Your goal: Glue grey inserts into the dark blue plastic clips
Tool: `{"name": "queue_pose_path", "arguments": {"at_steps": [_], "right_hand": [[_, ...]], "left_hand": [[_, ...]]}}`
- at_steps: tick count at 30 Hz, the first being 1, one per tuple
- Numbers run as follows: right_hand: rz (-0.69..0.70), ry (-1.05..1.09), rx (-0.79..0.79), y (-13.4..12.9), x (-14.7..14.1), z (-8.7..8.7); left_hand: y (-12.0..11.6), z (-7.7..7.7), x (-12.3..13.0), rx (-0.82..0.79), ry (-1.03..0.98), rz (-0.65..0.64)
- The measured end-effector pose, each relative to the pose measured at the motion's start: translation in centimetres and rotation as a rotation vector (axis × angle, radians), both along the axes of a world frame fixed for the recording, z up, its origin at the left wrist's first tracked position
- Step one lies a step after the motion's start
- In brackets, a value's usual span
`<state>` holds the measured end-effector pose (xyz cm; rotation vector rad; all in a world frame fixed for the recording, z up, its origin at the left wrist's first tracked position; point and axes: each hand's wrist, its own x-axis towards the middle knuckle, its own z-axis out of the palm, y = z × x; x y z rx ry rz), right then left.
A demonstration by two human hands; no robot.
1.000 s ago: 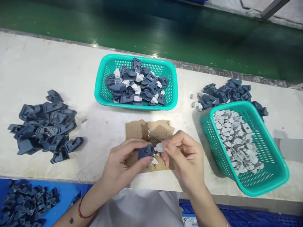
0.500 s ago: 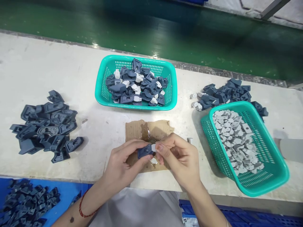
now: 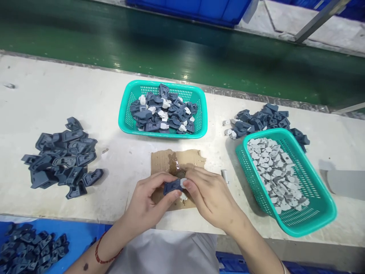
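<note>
Between thumb and fingers, my left hand (image 3: 152,198) grips a dark blue-grey plastic part (image 3: 172,186). A small white plastic piece (image 3: 183,183) sits at the right end of that part, pinched by my right hand (image 3: 212,194). Both hands are over a piece of brown cardboard (image 3: 161,161) with a wet, dark stain (image 3: 173,163). Another small white piece (image 3: 183,196) shows just below the held part, on the cardboard. The fingertips of my right hand are partly hidden behind the held pieces.
A green basket (image 3: 122,118) of dark parts with white pieces stands at the back. Another green basket (image 3: 322,213) holds white pieces at right, beside a dark pile (image 3: 262,118). Loose dark parts (image 3: 62,160) lie left. A grey cylindrical piece (image 3: 225,176) lies near my right hand.
My right hand has turned so its back faces up more, still pinching the white piece against the dark part. The camera view has shifted slightly.
</note>
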<state>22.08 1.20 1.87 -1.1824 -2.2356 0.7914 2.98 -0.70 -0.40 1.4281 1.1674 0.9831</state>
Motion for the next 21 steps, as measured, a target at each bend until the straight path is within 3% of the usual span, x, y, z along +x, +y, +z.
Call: {"name": "queue_pose_path", "arguments": {"at_steps": [13,18,21], "right_hand": [[-0.042,-0.087,0.022,-1.1,-1.0,0.1],[-0.067,0.014,-0.054,-1.6,-0.5,0.1],[-0.200,0.056,-0.052,-1.7,2.1,1.0]], "left_hand": [[-0.2,0.2,-0.3,-0.024,-0.028,-0.036],[1.3,2.0,-1.8,0.156,0.155,-0.102],[4.1,3.5,-3.1,0.299,0.272,0.007]]}}
